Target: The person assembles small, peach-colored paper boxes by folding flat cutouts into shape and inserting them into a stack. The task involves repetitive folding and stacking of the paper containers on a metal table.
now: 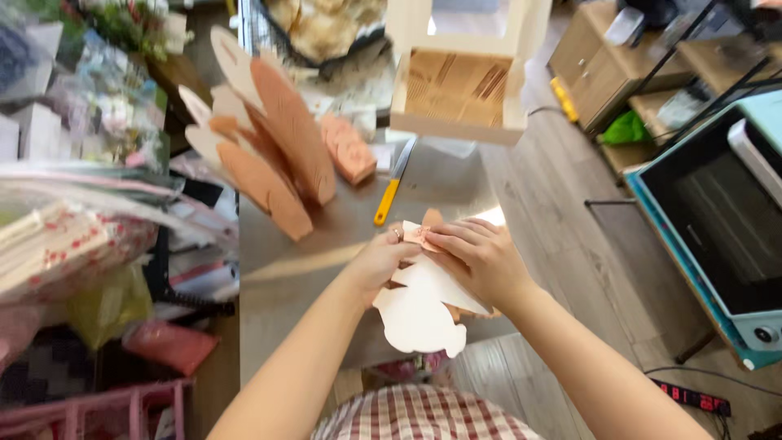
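Both my hands meet over the front of a grey table (309,269). My left hand (379,259) and my right hand (475,257) together pinch a flat cardboard cut-out (419,314), white on the side facing me, orange-pink at its top edge. The piece hangs down from my fingers toward my lap. A ring shows on a finger of my left hand.
A standing fan of orange and white cardboard petals (273,138) rises at the table's back left. A yellow-handled knife (394,182) lies behind my hands, a wooden box (456,90) beyond it. Cluttered packages (73,236) crowd the left; a teal oven (717,220) stands right.
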